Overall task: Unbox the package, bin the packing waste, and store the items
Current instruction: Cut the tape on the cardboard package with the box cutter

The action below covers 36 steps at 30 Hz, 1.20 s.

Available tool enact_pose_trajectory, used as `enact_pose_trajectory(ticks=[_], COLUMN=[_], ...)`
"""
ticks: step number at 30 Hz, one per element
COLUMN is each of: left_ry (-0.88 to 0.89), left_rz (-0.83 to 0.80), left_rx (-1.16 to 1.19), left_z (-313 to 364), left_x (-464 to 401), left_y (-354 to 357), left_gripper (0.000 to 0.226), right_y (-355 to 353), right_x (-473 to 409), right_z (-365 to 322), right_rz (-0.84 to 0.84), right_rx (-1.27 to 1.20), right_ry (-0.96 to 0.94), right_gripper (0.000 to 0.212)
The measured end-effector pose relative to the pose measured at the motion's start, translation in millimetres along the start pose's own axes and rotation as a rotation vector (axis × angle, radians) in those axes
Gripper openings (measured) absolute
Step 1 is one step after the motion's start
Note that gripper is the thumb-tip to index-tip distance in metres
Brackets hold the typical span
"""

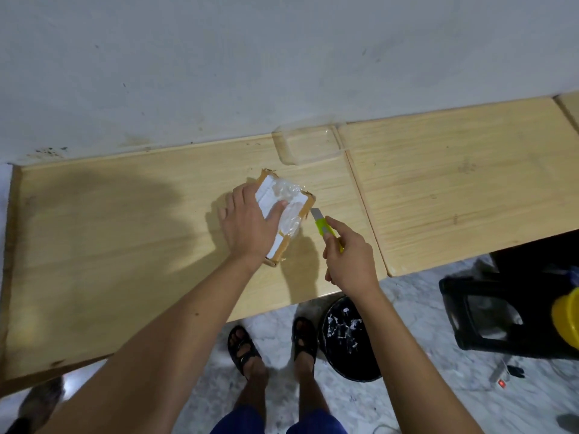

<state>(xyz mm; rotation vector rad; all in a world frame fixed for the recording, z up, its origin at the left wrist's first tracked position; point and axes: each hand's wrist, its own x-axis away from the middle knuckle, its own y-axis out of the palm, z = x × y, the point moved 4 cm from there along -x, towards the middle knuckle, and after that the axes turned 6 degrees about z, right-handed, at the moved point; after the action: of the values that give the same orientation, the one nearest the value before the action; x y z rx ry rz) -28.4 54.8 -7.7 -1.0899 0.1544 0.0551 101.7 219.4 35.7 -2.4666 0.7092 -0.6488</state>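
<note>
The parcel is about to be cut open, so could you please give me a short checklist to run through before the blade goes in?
1. Parcel steadied: ok, the left hand presses flat on top of it on the table.
2. Knife gripped: ok, the right hand is closed round the yellow handle.
3. Blade out: ok, a short tip shows, right at the parcel's near corner.
4. Fingers clear of the cut: not ok, the left thumb lies close to the blade.
5. Cut along a tape seam: cannot tell, wrinkled clear tape hides the seam.
6. Bin ready for waste: ok, it stands open on the floor by the feet.
</note>
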Motion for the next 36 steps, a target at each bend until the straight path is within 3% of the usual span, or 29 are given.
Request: enact_pose_trajectory(ticks=[4,7,14,18,22,36], left_ry=[-0.153,-0.129,0.347,0.702,0.877,0.707], left_rz=[-0.004,-0.078,-0.408,-0.45,-0.456,-0.323], left_rx=[0.078,0.143,0.063,-0.101,-0.147,0.01], left_z=[19.1,23.1,3.1,-6.7,-9.6,2.8], left_x=[10.8,15.5,11.4,5.6,-2.7,12.4], left_y=[6.6,12.2,11.0,12.7,14.2,20.6], left_gripper=[0.067,0.071,0.081,0.081,0.085,0.079], right_y=[-0.1,-1.1,5.5,9.4,9.6,11.3], right_x=[0.6,1.3,5.5,5.9,6.8,-9.0], right_z=[3.9,7.5,12.8,12.8,12.9,10.0], right_rz=[0.024,0.033,0.04,0.048,0.052,0.05], right_rx=[-0.001,-0.021,-0.098,-0.089,-0.083,0.056], right_ry=[0.022,0.041,0.054,0.041,0.037,-0.033], right_gripper=[0.038,0.037,0.037,0.036,0.035,0.038])
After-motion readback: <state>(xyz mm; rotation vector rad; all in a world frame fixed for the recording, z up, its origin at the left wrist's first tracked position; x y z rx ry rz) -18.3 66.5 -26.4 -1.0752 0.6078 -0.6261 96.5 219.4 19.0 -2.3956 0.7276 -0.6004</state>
